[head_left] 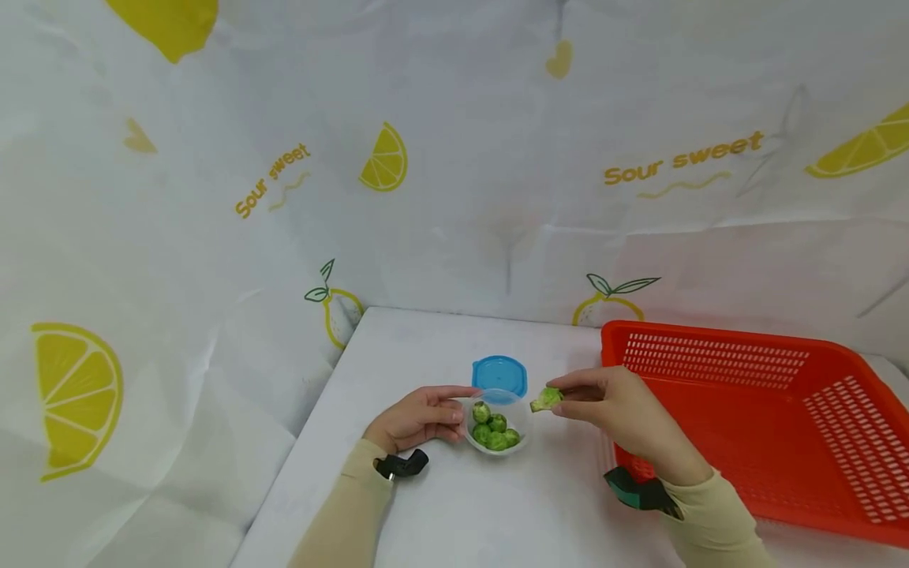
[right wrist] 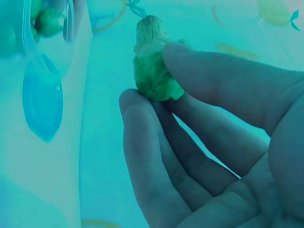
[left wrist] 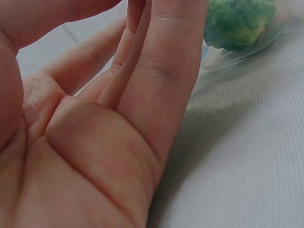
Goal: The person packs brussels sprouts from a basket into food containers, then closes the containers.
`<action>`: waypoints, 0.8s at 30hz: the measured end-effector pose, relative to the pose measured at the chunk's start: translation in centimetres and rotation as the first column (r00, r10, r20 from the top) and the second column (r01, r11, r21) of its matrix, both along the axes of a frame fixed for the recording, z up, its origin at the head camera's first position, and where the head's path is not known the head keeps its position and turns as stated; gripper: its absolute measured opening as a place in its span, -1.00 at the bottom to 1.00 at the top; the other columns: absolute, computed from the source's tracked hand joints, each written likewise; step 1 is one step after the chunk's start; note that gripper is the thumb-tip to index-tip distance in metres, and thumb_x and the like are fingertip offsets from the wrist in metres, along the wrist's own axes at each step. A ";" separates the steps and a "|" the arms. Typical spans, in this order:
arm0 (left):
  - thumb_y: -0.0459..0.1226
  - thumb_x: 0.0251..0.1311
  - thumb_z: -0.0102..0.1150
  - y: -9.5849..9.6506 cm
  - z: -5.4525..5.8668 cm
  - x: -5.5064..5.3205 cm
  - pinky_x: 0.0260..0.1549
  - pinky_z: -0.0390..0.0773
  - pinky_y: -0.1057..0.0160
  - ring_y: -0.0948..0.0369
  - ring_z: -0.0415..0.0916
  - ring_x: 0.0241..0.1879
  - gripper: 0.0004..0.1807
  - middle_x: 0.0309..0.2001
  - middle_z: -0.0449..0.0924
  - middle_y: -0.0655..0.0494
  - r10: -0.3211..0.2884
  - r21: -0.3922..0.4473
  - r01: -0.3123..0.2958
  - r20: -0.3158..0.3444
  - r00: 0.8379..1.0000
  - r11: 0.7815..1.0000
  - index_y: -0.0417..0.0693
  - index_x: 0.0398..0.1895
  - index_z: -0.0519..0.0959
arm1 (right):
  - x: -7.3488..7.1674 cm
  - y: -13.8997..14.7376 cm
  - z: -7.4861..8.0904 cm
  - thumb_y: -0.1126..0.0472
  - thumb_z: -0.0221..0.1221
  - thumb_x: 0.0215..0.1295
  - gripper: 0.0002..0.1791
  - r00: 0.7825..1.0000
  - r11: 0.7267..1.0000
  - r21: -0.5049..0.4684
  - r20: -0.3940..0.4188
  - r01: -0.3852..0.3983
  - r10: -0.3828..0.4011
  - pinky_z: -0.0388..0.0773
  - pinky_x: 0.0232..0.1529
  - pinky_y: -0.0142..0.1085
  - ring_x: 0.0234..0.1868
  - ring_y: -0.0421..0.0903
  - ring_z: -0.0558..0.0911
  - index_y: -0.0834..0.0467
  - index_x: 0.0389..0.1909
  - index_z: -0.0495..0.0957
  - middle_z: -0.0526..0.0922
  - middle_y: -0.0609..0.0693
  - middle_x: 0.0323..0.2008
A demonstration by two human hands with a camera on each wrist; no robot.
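Observation:
A clear plastic container (head_left: 527, 422) stands on the white table with several green Brussels sprouts (head_left: 497, 440) in it. My left hand (head_left: 426, 416) holds its left side, the index finger reaching along the far rim. In the left wrist view the palm fills much of the picture, and one sprout (left wrist: 240, 23) shows past the fingers. Just right of the container, my right hand (head_left: 604, 402) pinches a paler Brussels sprout (right wrist: 154, 64) between thumb and fingertips. Its stem end points left, toward the container, in the head view.
A blue lid (head_left: 500, 371) lies flat just behind the container. To the right stands a large red plastic basket (head_left: 717, 335) with slotted walls, partly behind my right forearm. White cloth printed with lemons (head_left: 497, 158) hangs behind the table and along its left side.

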State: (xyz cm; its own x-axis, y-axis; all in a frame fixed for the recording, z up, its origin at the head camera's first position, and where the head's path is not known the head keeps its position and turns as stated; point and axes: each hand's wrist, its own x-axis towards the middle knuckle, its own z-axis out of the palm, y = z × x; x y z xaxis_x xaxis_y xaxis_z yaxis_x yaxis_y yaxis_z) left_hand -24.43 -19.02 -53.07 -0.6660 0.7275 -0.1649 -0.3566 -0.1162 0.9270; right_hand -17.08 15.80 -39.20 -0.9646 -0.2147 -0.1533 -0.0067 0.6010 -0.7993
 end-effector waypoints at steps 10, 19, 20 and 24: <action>-0.40 0.54 0.19 0.5 0.1 -0.4 -0.04 0.82 0.26 0.23 0.79 -0.17 -0.36 -0.16 0.70 0.14 -0.021 0.002 0.021 -0.003 1.000 1.000 -0.14 0.64 0.35 | -0.2 -4.1 -2.3 0.17 0.49 0.34 -0.72 1.000 0.999 -0.042 -0.029 0.005 -0.006 0.83 -0.02 -0.15 -0.11 -0.11 0.74 0.06 0.05 0.83 0.84 -0.06 -0.14; -0.45 0.53 0.15 0.3 0.1 -0.3 -0.07 0.83 0.27 0.25 0.77 -0.21 -0.37 -0.21 0.73 0.15 -0.001 -0.010 0.002 0.006 1.000 1.000 -0.16 0.63 0.37 | -0.4 -5.9 -3.7 0.22 0.51 0.29 -0.75 0.996 0.999 -0.005 -0.079 0.036 -0.036 0.80 -0.09 -0.21 -0.15 -0.14 0.72 0.08 -0.02 0.84 0.81 -0.07 -0.20; -0.45 0.53 0.14 0.3 0.0 -0.3 -0.07 0.82 0.27 0.26 0.77 -0.21 -0.37 -0.21 0.73 0.16 -0.004 -0.009 0.004 0.007 1.000 1.000 -0.16 0.63 0.36 | -0.3 -6.0 -3.8 0.22 0.52 0.28 -0.75 0.996 0.999 0.001 -0.084 0.036 -0.036 0.80 -0.10 -0.22 -0.16 -0.14 0.71 0.09 -0.02 0.84 0.81 -0.07 -0.21; -0.45 0.53 0.15 0.2 -0.2 -0.2 -0.07 0.82 0.27 0.26 0.77 -0.21 -0.37 -0.20 0.72 0.16 -0.002 -0.007 0.002 0.009 1.000 1.000 -0.16 0.63 0.36 | -0.4 -6.2 -4.0 0.22 0.54 0.25 -0.73 0.994 0.999 0.017 -0.100 0.034 -0.032 0.77 -0.16 -0.26 -0.20 -0.16 0.69 0.10 -0.03 0.84 0.80 -0.07 -0.23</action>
State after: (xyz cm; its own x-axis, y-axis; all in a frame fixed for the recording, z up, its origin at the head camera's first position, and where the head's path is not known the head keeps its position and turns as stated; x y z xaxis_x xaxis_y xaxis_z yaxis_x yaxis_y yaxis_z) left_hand -24.66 -18.81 -53.26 -0.6627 0.7280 -0.1759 -0.3653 -0.1092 0.9245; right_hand -17.48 9.61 -43.25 -0.9818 -0.1806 -0.0592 -0.0662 0.6167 -0.7844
